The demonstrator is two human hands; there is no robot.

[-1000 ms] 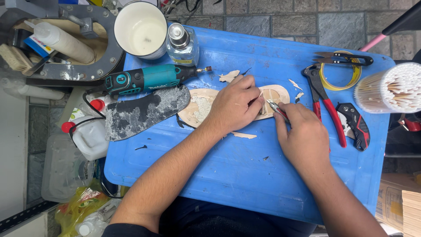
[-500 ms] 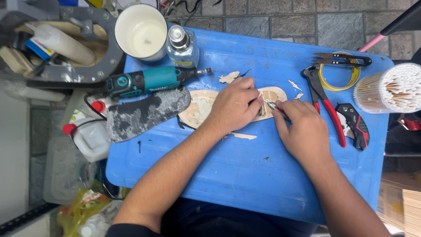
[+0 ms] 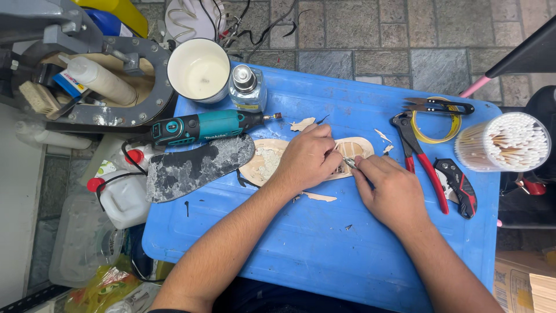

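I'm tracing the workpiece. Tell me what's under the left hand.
Under the left hand lies a tan insole on the blue lid. Its ends show; the hand covers its middle.

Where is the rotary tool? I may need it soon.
In the head view the teal rotary tool lies on the blue lid's far left part, between the white cup and the grey sole.

Bare blue lid (image 3: 324,255) near edge free; rotary tool (image 3: 202,127) left, red pliers (image 3: 420,165) right block.
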